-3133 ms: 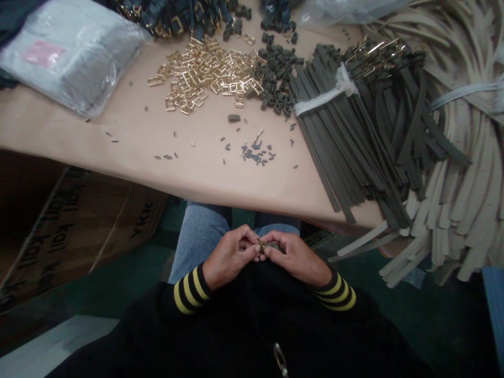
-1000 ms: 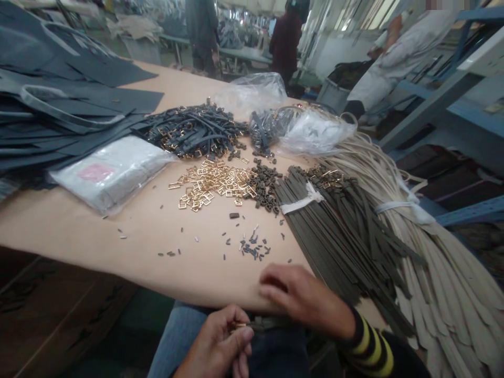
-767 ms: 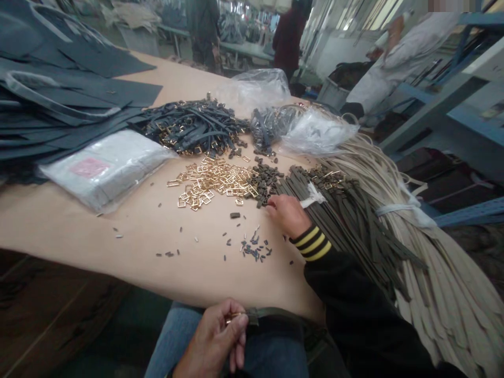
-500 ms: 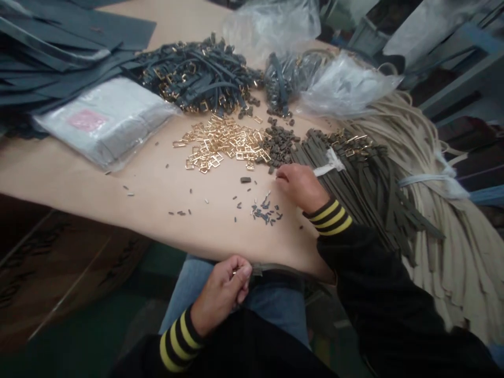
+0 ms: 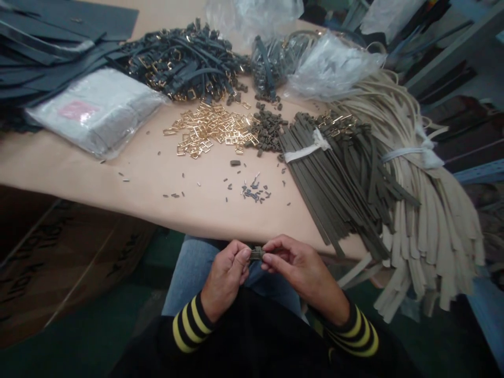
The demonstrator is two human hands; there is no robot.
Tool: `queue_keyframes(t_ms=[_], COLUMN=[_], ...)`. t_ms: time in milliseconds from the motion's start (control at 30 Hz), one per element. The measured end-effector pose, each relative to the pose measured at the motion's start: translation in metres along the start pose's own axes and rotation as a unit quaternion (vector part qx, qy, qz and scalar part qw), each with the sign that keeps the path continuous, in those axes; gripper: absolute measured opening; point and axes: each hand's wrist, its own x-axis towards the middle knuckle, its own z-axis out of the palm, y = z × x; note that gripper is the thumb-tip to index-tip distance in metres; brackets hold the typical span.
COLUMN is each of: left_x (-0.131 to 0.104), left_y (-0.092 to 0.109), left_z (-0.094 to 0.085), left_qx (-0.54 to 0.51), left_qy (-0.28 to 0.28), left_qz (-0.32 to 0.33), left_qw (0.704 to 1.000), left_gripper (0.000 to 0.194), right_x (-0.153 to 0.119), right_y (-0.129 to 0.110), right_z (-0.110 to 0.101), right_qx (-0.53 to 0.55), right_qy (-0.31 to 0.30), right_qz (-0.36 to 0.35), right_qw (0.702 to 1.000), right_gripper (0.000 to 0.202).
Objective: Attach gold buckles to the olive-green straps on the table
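Note:
At the table's front edge, above my lap, my left hand (image 5: 225, 274) pinches a dark olive strap (image 5: 256, 254) between thumb and fingers. Close beside it, my right hand (image 5: 305, 270) has its thumb and fingertips closed at the other side of the same strap. A small band or loop seems to sit across the strap between the hands; its details are blurred. Beyond the hands lie scattered small dark metal pins (image 5: 255, 193) and one loose olive loop (image 5: 235, 163). Farther back are a heap of gold buckles (image 5: 214, 128) and a pile of olive loops (image 5: 268, 128).
An olive strap bundle (image 5: 315, 178) with a white tie lies at the right, against long beige straps (image 5: 417, 210) hanging over the edge. Dark buckled straps (image 5: 185, 65) are heaped behind. A plastic-wrapped packet (image 5: 98, 113) lies left; a cardboard box (image 5: 74, 262) stands below.
My right hand has come back from beside the olive loop pile to the strap at my left hand. My left hand has stayed on the strap. The view has shifted slightly.

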Motion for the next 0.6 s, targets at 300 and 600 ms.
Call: queue_keyframes(t_ms=[300, 600], left_x=[-0.013, -0.020], left_y=[0.001, -0.002], left_z=[0.019, 0.021], left_qx=[-0.034, -0.013], left_qy=[-0.005, -0.049], left_qz=[0.001, 0.021], left_qw=[0.999, 0.998], left_gripper=[0.030, 0.037], right_x=[-0.021, -0.023], right_y=[0.006, 0.004], right_z=[0.008, 0.006], right_qx=[0.021, -0.019], right_qy=[0.041, 0.013], right_qz=[-0.055, -0.078], right_qw=[0.997, 0.997], right_gripper=[0.007, 0.009])
